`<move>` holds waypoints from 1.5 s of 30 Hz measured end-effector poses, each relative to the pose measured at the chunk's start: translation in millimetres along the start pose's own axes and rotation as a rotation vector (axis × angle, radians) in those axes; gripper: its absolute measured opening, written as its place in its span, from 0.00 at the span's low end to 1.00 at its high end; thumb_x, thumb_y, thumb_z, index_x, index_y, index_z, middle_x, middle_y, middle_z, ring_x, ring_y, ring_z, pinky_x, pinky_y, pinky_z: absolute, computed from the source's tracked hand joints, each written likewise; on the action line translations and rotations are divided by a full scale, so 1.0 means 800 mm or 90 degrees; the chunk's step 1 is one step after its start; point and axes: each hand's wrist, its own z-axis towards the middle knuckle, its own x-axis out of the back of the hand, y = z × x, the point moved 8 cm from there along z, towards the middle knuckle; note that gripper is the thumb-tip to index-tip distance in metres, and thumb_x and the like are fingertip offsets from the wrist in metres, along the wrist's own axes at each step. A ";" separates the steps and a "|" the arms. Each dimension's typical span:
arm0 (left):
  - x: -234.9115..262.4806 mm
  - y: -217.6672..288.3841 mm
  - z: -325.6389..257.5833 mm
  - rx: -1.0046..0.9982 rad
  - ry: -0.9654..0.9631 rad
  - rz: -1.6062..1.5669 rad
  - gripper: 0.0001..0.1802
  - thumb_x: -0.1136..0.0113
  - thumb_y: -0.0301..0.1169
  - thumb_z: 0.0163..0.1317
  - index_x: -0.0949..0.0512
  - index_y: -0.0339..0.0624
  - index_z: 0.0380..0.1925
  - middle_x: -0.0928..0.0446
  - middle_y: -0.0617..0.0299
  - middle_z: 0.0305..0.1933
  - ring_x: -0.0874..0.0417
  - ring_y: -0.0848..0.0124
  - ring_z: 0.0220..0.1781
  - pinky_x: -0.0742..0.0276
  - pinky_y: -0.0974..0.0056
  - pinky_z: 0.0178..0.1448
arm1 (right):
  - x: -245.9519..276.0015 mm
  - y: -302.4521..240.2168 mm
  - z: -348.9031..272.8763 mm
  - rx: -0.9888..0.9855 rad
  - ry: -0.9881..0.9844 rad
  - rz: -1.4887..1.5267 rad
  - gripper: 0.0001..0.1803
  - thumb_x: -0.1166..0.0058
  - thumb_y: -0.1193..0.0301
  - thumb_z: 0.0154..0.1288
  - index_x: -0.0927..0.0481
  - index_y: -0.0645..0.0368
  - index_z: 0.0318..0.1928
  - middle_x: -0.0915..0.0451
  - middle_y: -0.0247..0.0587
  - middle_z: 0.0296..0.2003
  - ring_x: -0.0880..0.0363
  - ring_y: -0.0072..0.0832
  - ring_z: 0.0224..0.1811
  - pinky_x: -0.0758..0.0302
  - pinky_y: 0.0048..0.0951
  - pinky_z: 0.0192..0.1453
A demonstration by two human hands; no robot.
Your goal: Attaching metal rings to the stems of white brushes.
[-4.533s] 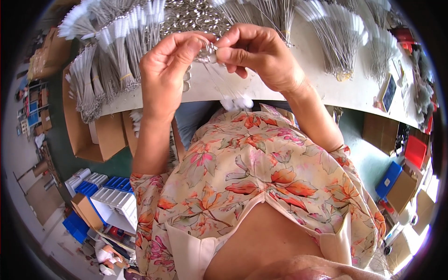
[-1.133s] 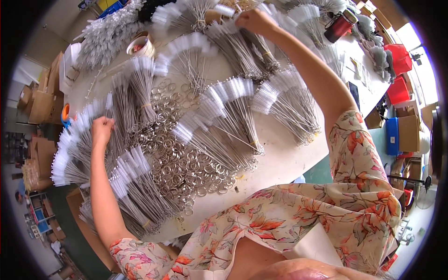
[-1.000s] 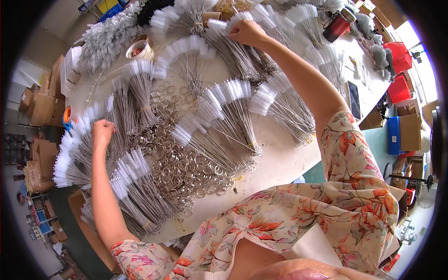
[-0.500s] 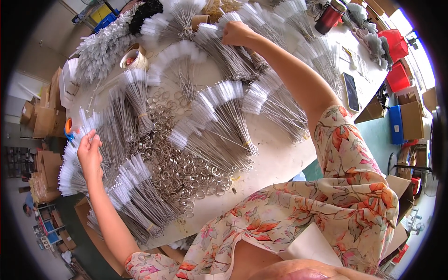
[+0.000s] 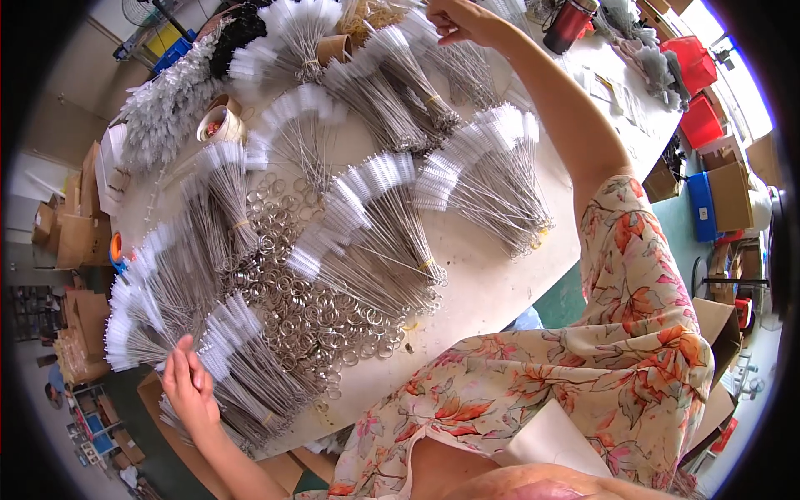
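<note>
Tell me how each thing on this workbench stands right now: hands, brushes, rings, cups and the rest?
Left hand: fingers spread, resting on a brush bundle at the table's near edge.
Right hand: stretched far across, fingers closed on brushes.
Wire brush bundles: lying flat, fanned out, some banded.
Metal rings: loose, heaped in the middle.
Paper cup: on its side, mouth showing.
Red flask: upright.
White table: crowded.
</note>
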 end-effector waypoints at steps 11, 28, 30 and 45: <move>0.006 -0.041 -0.050 0.020 0.075 -0.029 0.16 0.55 0.37 0.67 0.27 0.33 0.41 0.36 0.69 0.23 0.46 0.87 0.16 0.55 0.80 0.14 | 0.044 0.045 -0.003 -0.005 0.269 -0.832 0.12 0.37 0.59 0.42 0.17 0.48 0.29 0.18 0.37 0.31 0.20 0.33 0.35 0.24 0.35 0.39; -0.237 0.018 -0.094 -0.236 -0.181 -0.083 0.12 0.53 0.25 0.64 0.25 0.32 0.43 0.32 0.66 0.19 0.36 0.83 0.15 0.42 0.77 0.17 | -0.197 -0.076 -0.258 0.228 -0.243 0.269 0.13 0.53 0.62 0.63 0.25 0.58 0.40 0.24 0.41 0.41 0.24 0.33 0.44 0.25 0.40 0.51; -0.283 0.030 -0.100 -0.332 -0.212 -0.041 0.12 0.47 0.19 0.58 0.26 0.31 0.43 0.27 0.64 0.22 0.28 0.81 0.19 0.33 0.77 0.22 | -0.254 -0.058 -0.304 0.161 -0.357 0.395 0.13 0.58 0.63 0.68 0.29 0.61 0.41 0.27 0.44 0.46 0.26 0.29 0.46 0.28 0.42 0.56; -0.337 -0.065 -0.223 -0.789 -0.126 0.182 0.15 0.38 0.18 0.47 0.23 0.41 0.37 0.31 0.59 0.45 0.25 0.67 0.36 0.26 0.67 0.39 | -0.264 0.127 -0.422 -0.171 -0.213 0.654 0.12 0.56 0.64 0.67 0.26 0.60 0.38 0.23 0.37 0.33 0.24 0.26 0.33 0.26 0.26 0.41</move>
